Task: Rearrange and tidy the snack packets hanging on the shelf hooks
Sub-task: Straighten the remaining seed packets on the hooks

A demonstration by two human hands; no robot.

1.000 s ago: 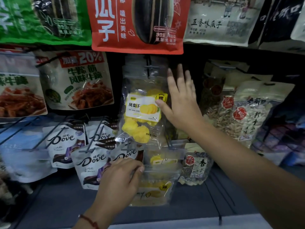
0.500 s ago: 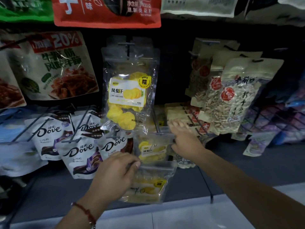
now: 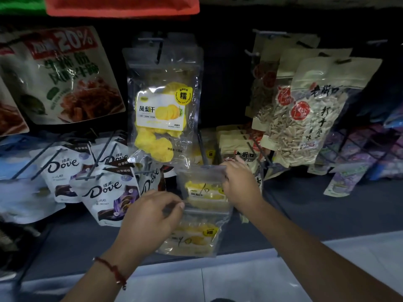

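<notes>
1. Now, from where I watch, my left hand pinches the top edge of the lower clear pineapple packet, thumb and forefinger pressed together on its clear header; the other fingers curl under.
2. That packet hangs below the left fingertips and tilts down toward the shelf edge.
3. My right hand grips the upper right corner of a second clear pineapple packet, fingers curled over its top strip; I cannot tell whether the thumb is behind it.
4. This second packet sits between my two hands, just above the first one and touching it.
5. Above both sets of fingers, a larger pineapple packet hangs upright on a hook, apart from either hand.
6. Left of my left fingers hang the white Dove pouches on their hooks, near but not touched.
7. Right of my right fingers hang the tan seed packets, well apart from the hand.
8. A red cord bracelet circles my left wrist.
</notes>
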